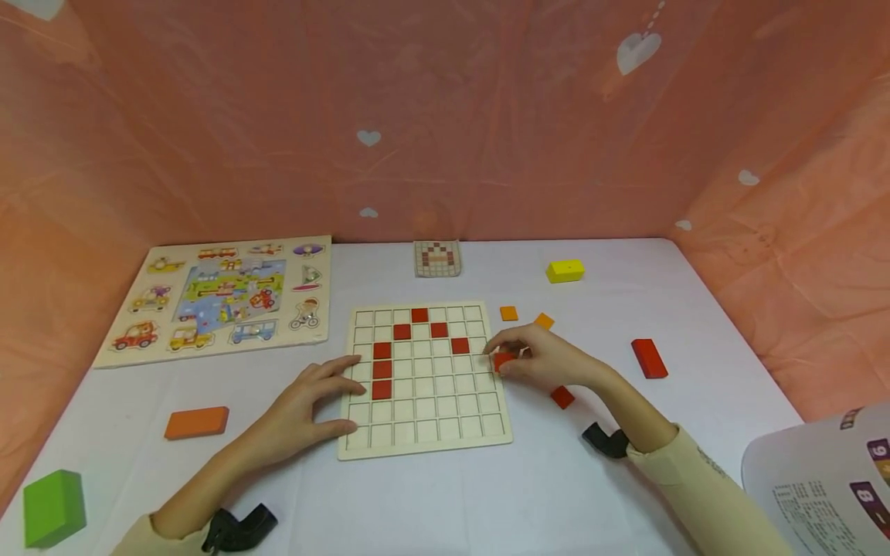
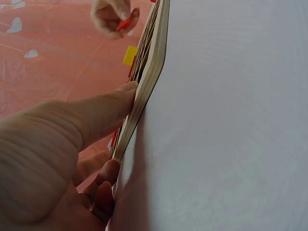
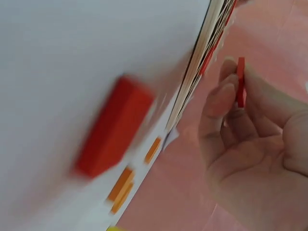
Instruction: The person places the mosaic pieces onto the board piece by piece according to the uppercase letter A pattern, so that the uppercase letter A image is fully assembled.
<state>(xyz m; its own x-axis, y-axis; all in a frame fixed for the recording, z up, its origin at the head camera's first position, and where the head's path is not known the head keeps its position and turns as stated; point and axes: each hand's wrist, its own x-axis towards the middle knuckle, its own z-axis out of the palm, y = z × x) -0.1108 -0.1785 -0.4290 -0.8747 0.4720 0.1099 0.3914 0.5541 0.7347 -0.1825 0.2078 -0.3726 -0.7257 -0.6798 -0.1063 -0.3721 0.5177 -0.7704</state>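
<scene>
A pale wooden grid board lies in the middle of the table, with several red square tiles set in its cells. My right hand pinches another red square tile between thumb and fingers, over the board's right edge. The right wrist view shows that tile edge-on, raised at the fingertips. On the board's left edge rest the spread fingertips and thumb of my left hand. The left wrist view has the thumb against the board's rim.
Behind the board lies a small pattern card. Right of it are orange tiles, a loose red tile, a yellow block and a red block. A picture puzzle, orange block and green block lie left.
</scene>
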